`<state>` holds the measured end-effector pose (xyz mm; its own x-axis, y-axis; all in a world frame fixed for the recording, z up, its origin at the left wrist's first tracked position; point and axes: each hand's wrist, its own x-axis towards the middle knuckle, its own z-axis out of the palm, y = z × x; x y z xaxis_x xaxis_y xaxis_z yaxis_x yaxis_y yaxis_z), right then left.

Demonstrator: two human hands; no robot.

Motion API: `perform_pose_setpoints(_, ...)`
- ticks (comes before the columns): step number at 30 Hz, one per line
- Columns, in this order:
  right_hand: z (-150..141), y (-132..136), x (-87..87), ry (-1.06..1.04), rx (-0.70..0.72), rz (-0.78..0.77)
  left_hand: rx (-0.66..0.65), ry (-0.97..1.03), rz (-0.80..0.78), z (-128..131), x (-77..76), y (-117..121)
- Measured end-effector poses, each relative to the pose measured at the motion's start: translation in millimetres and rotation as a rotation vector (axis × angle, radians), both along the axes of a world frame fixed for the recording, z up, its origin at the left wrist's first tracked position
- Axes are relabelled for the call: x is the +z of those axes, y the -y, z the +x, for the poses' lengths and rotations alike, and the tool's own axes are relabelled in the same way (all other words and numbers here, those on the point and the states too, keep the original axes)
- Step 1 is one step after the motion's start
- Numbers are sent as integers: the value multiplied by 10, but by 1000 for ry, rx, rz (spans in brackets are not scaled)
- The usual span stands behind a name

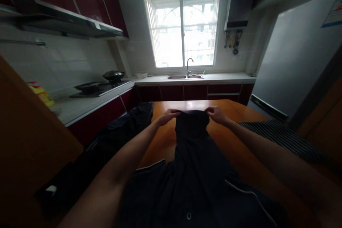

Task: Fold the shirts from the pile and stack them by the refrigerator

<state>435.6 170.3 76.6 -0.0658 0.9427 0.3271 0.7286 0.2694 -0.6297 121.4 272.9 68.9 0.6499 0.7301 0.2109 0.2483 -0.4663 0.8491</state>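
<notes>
In the head view, the left hand (169,114) and the right hand (217,114) are holding a dark garment (193,153) by opposite corners of its narrow far end. The fingers of both are pinching the cloth at its edge. The wide spacing of these grips seems to be drawing that end out straight between them, while the bench (162,142) is probably bearing much of the weight of the rest.

The garment is lying mainly between the forearms, its far edge meeting the fingers and its body spreading towards the near side, where pale piping is showing and the cloth is looser and creased. With the pinch sitting only at the corners, the middle of the far edge is remaining uncovered.

To the left, a pile of dark clothing (117,139) is lying beside the bench's left edge; what is supporting it is hard to tell. On the right, a striped cloth (280,137) is lying near the bench's edge, apart from the garment. Beyond the bench, a sink (176,77) is sitting under the window (168,28).
</notes>
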Motion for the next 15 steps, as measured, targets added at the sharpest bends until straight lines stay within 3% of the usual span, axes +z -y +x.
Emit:
perform_pose_setpoints(4, 333, -125, 275, -635, 7, -25, -26, 233, -238, 156, 144, -93)
perform_pose_setpoints(8, 501, -209, 403, -898, -10, -51, -39, 283, -295, 237, 226, -89)
perform_pose_setpoints(11, 564, -292, 415, -895, -97, -34, -104, 112, -301, 197, 276, -75)
perform_pose_setpoints(15, 653, -397, 377, -856, -234, -10, -199, -383, -404, 99, 291, -70)
